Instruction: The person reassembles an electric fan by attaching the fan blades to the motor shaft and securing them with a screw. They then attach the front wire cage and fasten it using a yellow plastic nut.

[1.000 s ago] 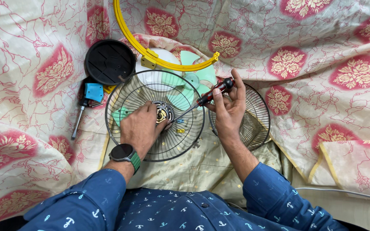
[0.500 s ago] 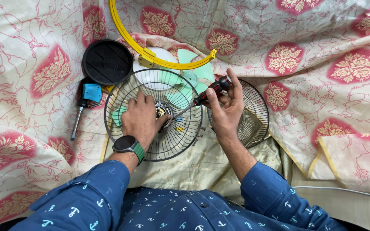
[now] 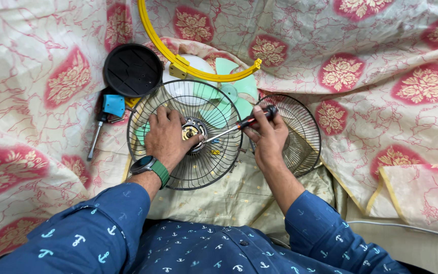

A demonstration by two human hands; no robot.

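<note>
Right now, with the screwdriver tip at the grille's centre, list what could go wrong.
1. The screwdriver enters at a shallow slant; its tip could slip off the hub toward the left hand steadying it.
2. The wire grille lies on soft, rumpled cloth, so it may rock under pressure.
3. Small loose parts by the hub could get lost in the folds.

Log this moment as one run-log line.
left hand: steadying wire fan guard at hub | right hand: holding screwdriver, tip at hub | second guard: beside, on cloth
</note>
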